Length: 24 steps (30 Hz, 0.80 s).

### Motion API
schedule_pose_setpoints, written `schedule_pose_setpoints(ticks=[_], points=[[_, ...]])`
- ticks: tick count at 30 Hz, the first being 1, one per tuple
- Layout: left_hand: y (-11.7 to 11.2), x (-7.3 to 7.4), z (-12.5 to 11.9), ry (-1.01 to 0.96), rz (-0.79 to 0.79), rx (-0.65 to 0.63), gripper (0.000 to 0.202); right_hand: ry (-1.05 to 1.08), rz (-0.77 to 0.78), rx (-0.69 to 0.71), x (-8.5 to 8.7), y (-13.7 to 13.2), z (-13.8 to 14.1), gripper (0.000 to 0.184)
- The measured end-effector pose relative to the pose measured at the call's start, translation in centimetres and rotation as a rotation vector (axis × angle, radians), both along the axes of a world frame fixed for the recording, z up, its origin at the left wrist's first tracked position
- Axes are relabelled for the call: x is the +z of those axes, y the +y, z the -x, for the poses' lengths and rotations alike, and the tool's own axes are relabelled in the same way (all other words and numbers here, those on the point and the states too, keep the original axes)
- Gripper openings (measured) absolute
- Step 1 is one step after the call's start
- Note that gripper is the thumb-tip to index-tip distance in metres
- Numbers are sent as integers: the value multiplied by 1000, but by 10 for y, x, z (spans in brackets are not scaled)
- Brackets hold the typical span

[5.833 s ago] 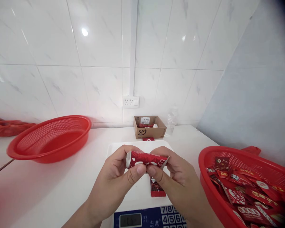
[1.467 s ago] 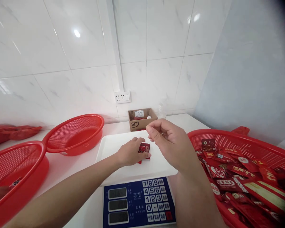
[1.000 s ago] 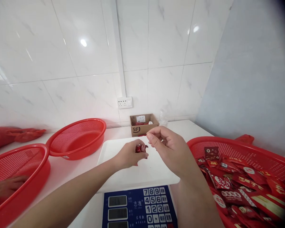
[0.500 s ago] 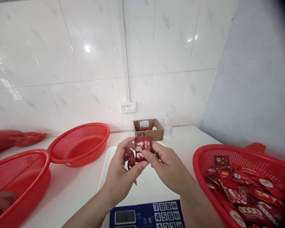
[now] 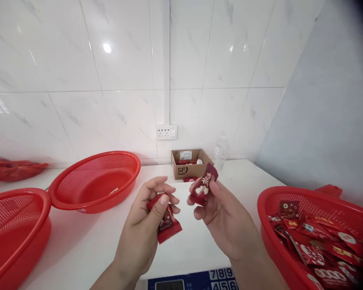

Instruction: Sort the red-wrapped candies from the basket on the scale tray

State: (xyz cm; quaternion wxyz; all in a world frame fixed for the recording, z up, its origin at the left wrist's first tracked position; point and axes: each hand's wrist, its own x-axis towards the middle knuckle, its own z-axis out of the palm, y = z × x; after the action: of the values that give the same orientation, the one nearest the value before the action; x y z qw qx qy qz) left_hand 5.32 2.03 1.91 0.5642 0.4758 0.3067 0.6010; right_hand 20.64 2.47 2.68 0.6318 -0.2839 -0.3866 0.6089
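Note:
My left hand [image 5: 147, 223] is closed on a small red packet [image 5: 169, 228] with a dark printed panel and a crimped edge, its thumb pressed over the top. In my right hand [image 5: 226, 219], between thumb and fingers, is a dark red packet [image 5: 206, 183] with pale lettering, tilted. Both hands are apart above the white platform [image 5: 196, 251] of a weighing scale, whose blue keypad [image 5: 196, 281] shows at the bottom edge. Near my right forearm stands a red basket [image 5: 268, 225] holding many red packets [image 5: 314, 249].
Two red perforated baskets, one farther back [image 5: 93, 203] and one nearer [image 5: 33, 241], stand at the left. Against the wall are an open cardboard box [image 5: 187, 171] with packets inside and a clear plastic bottle [image 5: 220, 155]. Red bags [image 5: 21, 171] lie at the far left.
My hands have moved apart, each keeping a packet. The right one has tilted its packet. A red packet now shows before the box, and something small and pale lies in the back basket.

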Motion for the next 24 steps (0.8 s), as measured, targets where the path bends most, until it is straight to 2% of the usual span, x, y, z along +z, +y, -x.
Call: schedule_pose_setpoints(ticks=[3, 5, 8, 11, 14, 18, 24], points=[[4, 2, 7, -77, -50, 61, 28, 168, 183, 45, 0, 3, 6, 19], [5, 3, 9, -112, -109, 68, 28, 177, 198, 89, -2, 2, 11, 21], [4, 3, 11, -138, -188, 34, 28, 92, 99, 180, -8, 0, 19, 31], [1, 3, 12, -130, -240, 22, 31, -75, 4, 191, -14, -4, 23, 39], [-2, 4, 13, -77, -255, 37, 32, -227, -19, 160, -17, -7, 24, 33], [-5, 4, 14, -13, -232, 68, 34, -285, -80, 181, -14, -9, 24, 6], [-9, 0, 13, -10, -190, 3, 33, -416, -129, 284, -12, -12, 28, 21]])
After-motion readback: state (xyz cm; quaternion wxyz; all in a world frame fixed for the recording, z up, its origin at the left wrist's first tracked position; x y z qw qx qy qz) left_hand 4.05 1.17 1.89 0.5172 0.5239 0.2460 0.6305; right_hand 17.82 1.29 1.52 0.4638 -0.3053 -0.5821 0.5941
